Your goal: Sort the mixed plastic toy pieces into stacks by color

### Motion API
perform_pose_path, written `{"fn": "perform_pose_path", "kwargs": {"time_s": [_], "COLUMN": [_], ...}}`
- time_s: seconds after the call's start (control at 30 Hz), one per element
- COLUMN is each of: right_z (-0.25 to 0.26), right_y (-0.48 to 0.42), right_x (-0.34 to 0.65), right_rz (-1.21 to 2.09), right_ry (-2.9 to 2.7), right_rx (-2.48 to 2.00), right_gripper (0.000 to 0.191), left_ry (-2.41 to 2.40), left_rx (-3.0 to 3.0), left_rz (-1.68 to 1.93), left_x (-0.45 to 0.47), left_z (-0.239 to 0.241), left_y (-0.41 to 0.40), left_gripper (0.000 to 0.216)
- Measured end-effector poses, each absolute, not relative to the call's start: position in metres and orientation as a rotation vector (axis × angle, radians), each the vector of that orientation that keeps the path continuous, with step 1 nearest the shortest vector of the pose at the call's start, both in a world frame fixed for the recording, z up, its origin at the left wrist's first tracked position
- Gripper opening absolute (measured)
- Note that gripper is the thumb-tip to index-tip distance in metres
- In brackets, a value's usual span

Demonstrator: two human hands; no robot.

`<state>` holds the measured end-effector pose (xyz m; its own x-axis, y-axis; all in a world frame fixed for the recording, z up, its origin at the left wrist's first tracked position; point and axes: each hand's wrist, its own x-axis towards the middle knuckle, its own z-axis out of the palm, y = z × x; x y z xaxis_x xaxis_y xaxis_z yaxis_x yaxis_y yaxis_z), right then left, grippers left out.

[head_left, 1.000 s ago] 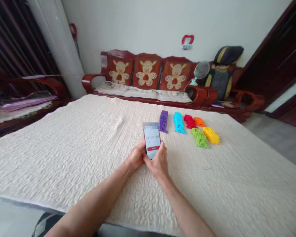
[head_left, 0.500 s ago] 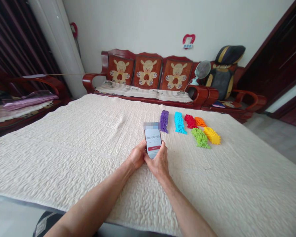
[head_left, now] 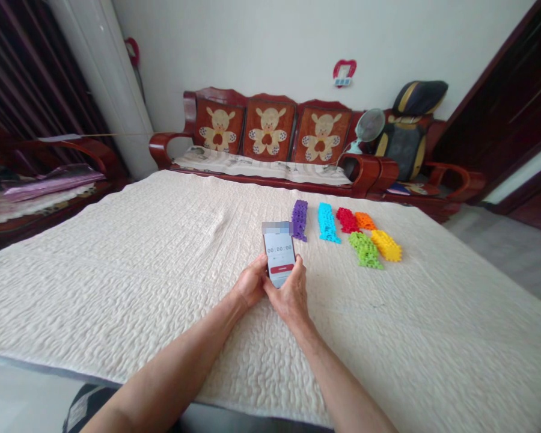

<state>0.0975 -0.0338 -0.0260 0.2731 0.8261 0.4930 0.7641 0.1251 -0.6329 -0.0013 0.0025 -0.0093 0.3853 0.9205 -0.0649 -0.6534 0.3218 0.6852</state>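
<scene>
Both my hands hold a smartphone [head_left: 278, 248] above the cream quilted table cover [head_left: 139, 270]. My left hand [head_left: 250, 285] wraps its lower left edge and my right hand [head_left: 290, 293] grips its lower right edge. The screen shows a timer at 00:00:00 with a red button below. Just beyond the phone lie flat piles of plastic toy pieces sorted by colour: purple [head_left: 300, 219], cyan [head_left: 327, 222], red [head_left: 347, 220], orange [head_left: 365, 221], green [head_left: 365, 250] and yellow [head_left: 386, 245].
A red wooden sofa [head_left: 270, 138] with bear-print cushions stands behind the table. A small fan [head_left: 368, 126] and a dark bag [head_left: 410, 129] sit at its right end. An armchair [head_left: 49, 180] with folded cloth stands at left. A dark door [head_left: 509, 102] is at right.
The view has shifted slightly downward. My hands and the phone stay in the same place, and the toy pieces have not moved.
</scene>
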Motion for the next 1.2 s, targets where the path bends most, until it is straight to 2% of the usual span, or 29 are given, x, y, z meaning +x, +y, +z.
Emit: {"fn": "perform_pose_path", "kwargs": {"time_s": [0.3, 0.63, 0.77, 1.2], "right_z": [0.006, 0.042, 0.041, 0.008], "right_y": [-0.057, -0.146, -0.186, -0.303], "right_x": [0.101, 0.191, 0.238, 0.339], "right_rz": [0.01, -0.208, -0.371, -0.619], "right_ry": [-1.427, -1.204, -1.091, -0.629], "right_rx": [-1.669, -1.741, -1.86, -2.177], "right_gripper": [0.091, 0.086, 0.088, 0.089], "left_ry": [0.44, 0.207, 0.279, 0.662], "left_rx": [0.69, 0.816, 0.894, 1.173], "left_rz": [1.127, 0.783, 0.632, 0.556], "left_x": [0.006, 0.094, 0.11, 0.068], "left_z": [0.005, 0.047, 0.05, 0.016], "left_y": [-0.018, -0.082, -0.096, -0.084], "left_gripper": [0.033, 0.046, 0.057, 0.067]}}
